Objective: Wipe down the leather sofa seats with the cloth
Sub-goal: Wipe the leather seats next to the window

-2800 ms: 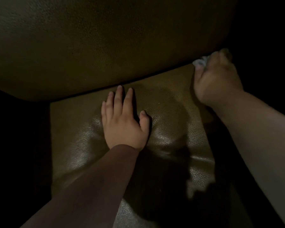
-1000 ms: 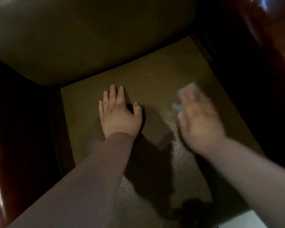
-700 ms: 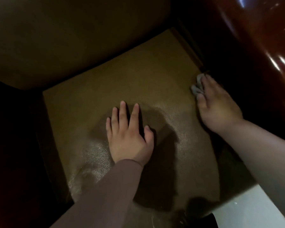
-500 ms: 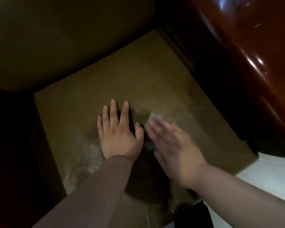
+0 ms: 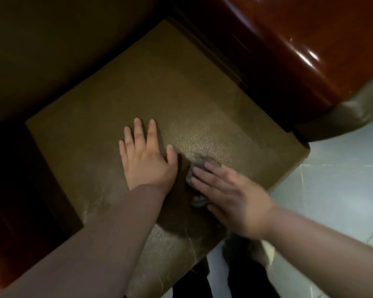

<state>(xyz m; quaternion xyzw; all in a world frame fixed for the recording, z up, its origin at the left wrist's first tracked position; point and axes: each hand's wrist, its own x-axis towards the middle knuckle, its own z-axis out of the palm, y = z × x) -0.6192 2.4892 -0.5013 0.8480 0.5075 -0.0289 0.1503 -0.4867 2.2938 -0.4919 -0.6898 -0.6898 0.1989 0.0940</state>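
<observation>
The olive-brown leather seat cushion fills the middle of the head view. My left hand lies flat on it with fingers spread and straight. Just to its right, my right hand presses a small grey cloth onto the seat with straight fingers; most of the cloth is hidden under the palm and fingers. The right hand is blurred by motion.
The dark leather backrest rises at the top left. A glossy red-brown wooden armrest runs along the right, another dark one on the left. Pale floor tiles lie beyond the seat's front edge, near my dark trouser legs.
My right hand swept the cloth from the seat's right edge across to beside the left thumb, then slid a little toward the front. The left hand stayed flat in place.
</observation>
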